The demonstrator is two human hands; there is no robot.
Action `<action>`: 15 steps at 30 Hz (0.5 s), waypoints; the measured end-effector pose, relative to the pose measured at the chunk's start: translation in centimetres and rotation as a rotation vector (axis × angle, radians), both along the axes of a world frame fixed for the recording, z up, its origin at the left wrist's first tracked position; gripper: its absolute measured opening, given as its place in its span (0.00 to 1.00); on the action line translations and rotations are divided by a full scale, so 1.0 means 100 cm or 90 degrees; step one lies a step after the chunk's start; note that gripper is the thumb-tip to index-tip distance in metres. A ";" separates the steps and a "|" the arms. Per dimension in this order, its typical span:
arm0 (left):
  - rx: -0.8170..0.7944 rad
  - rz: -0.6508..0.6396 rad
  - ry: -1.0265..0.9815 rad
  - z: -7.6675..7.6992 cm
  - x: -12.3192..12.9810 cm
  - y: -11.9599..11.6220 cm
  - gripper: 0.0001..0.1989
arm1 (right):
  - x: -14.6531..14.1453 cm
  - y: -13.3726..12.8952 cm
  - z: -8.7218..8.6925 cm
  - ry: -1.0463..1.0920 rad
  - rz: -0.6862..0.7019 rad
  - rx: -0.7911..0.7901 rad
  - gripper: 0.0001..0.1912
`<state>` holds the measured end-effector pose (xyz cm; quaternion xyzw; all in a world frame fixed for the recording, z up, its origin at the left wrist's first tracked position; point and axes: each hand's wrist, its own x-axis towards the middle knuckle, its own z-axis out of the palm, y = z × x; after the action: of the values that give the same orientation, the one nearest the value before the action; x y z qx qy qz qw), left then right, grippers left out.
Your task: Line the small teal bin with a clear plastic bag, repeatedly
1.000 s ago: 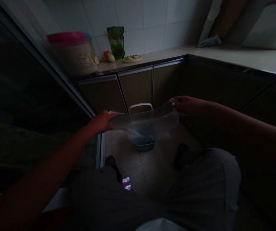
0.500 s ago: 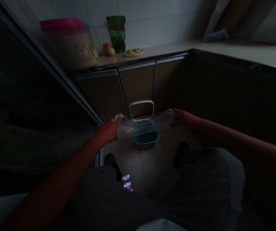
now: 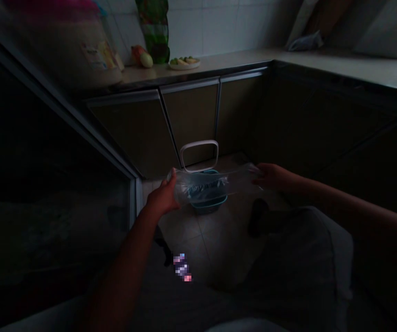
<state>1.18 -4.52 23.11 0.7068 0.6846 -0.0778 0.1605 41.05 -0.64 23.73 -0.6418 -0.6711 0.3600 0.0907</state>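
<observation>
A clear plastic bag (image 3: 236, 180) is stretched sideways between my two hands. My left hand (image 3: 164, 196) grips one end, thumb on top. The other end is pinched in the fingers of my right hand (image 3: 270, 177). Below and behind the bag stands a small blue-green bin (image 3: 208, 206) on the tiled floor, partly seen through the film. Its pale rim frame (image 3: 199, 143) is tilted up at the back, in front of the cupboards.
Cupboard doors (image 3: 189, 115) line the back. On the counter (image 3: 219, 64) stand a large tub with a pink lid (image 3: 60, 50), onions (image 3: 145, 60), a green pouch (image 3: 155, 32) and a plate of food (image 3: 184, 66). A glass door frame (image 3: 80, 124) is at the left.
The view has tipped down and turned slightly right. Both hands still hold the bag, which is now spread wider and covers more of the bin.
</observation>
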 end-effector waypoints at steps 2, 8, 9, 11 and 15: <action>-0.004 -0.008 -0.027 -0.008 -0.001 0.004 0.67 | 0.003 0.006 -0.003 0.025 -0.065 -0.007 0.25; 0.034 -0.005 -0.105 -0.012 -0.004 0.013 0.58 | -0.012 -0.001 0.011 -0.019 -0.200 0.293 0.22; 0.038 0.001 -0.108 -0.013 -0.004 0.015 0.56 | -0.021 -0.008 0.017 -0.065 -0.180 0.396 0.19; 0.043 0.008 -0.114 -0.014 -0.003 0.018 0.53 | -0.045 -0.023 0.028 -0.124 -0.102 0.538 0.13; 0.049 0.003 -0.122 -0.017 -0.001 0.023 0.50 | -0.107 -0.027 0.018 -0.046 0.166 0.209 0.08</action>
<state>1.05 -2.20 21.37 0.7152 0.6700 0.0170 0.1982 30.37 -3.30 25.49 -0.5384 -0.8010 0.2316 0.1222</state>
